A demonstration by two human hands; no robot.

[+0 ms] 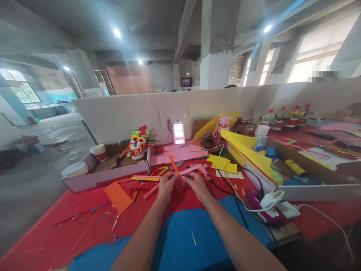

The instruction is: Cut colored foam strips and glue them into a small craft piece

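My left hand [167, 185] and my right hand [195, 183] meet over the red tabletop, both closed in a pinch. An orange paper strip [173, 164] rises from the fingertips of my left hand, tilting up to the left. From my right fingertips a pink paper strip [189, 170] slants up to the right. The two strips come together between the hands; whether they are joined is hidden by the fingers. Beside my right hand lies a pink glue gun [205, 173]. Yellow and pink strips [145, 178] lie left of my left hand.
An open box [107, 174] at the left holds paper cups and a paper-cup robot figure [137, 147]. At the right stands another box [318, 192] with coloured rolls. A purple power strip [265, 210] with cables sits nearer me. Orange paper [118, 197] and blue sheets [188, 233] cover parts of the table.
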